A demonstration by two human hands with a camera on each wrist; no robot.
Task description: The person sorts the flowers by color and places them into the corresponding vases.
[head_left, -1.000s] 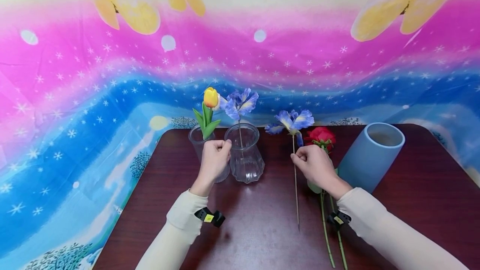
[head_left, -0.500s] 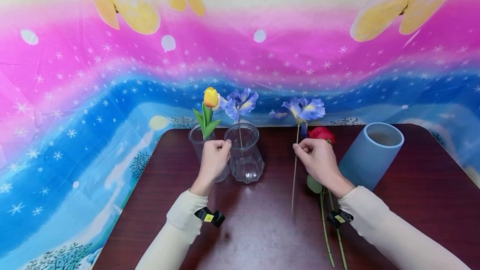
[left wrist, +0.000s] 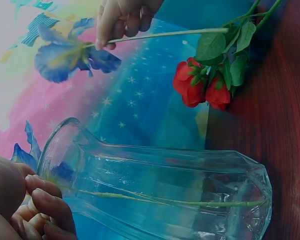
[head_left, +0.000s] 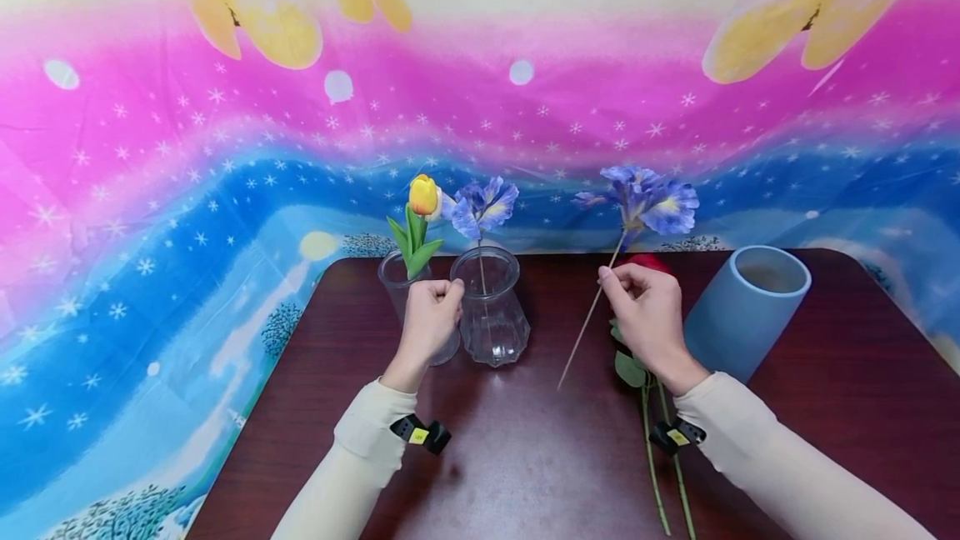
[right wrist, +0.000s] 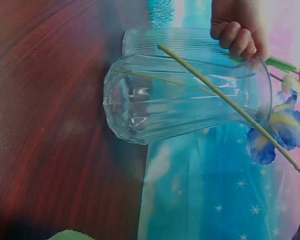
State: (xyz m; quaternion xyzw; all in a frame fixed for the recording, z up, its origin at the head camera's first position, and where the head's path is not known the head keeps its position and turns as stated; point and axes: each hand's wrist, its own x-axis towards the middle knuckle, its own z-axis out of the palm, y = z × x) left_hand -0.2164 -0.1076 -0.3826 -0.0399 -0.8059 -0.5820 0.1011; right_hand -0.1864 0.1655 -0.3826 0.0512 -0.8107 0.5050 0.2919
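My right hand point(head_left: 647, 307) pinches the thin stem of a blue-purple iris point(head_left: 652, 205) just below its bloom. The stem slants down to the left, its lower end above the table. At the clear glass vase point(head_left: 495, 336), my left hand point(head_left: 429, 319) pinches the rim between curled fingers and thumb, as the right wrist view shows. A second iris point(head_left: 482, 205) stands in that vase, its stem point(left wrist: 205, 203) reaching the bottom. Under and behind my right hand lie red roses point(left wrist: 190, 85), mostly hidden in the head view.
A ribbed glass point(right wrist: 160, 42) with a yellow-orange tulip point(head_left: 422, 195) and a white bloom stands left of the glass vase. On the right is a tall blue-grey vase point(head_left: 738, 319). Long green rose stems point(head_left: 652, 465) run toward the front of the dark red table point(head_left: 510, 473).
My right hand has risen and shifted slightly right with the iris. The bloom has tipped right and the stem's lower end has swung up and left. My left hand has stayed in place.
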